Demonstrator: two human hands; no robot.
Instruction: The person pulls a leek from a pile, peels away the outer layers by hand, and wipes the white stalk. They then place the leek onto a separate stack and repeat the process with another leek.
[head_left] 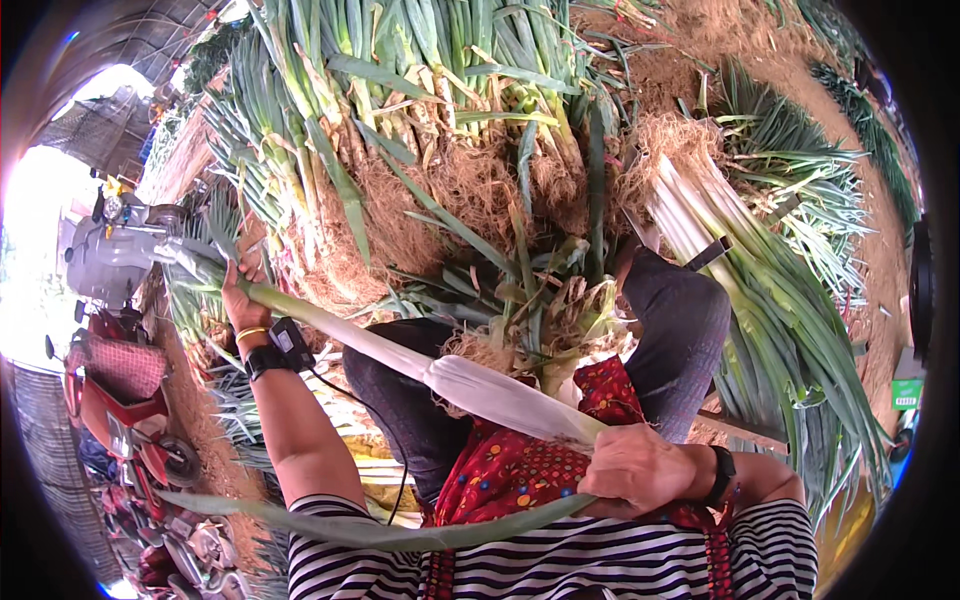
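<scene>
Head view: from my distant post I see two bare hands joined by a single leek (pixel 375 350), which lies aslant above the wearer's lap, its green end at the upper left and its pale end at the lower right. The left hand (pixel 245 298) is closed about the green portion, fingers wrapped around it; its forearm rises from the lower edge almost straight, tilted slightly leftward, with a yellow bangle (pixel 252 333) and a dark wristband (pixel 268 361) at the wrist. The right hand (pixel 640 467) is curled into a fist at the pale end, knuckles upward; I cannot tell how its hidden fingertips press. Its forearm lies nearly level, the elbow bent out to the right, a black band (pixel 721 474) around the wrist. A long leaf (pixel 400 536) extends from beside this fist, bowing leftward across the striped shirt (pixel 590 550). Midway along the leek, the white outer layer is wrinkled and bunched. Below it I note a red patterned apron (pixel 515 465); beyond the knees, a heap of rooted leeks (pixel 420 130); at the right, a bundle of leeks (pixel 700 215) bound by a dark strap (pixel 708 253).
</scene>
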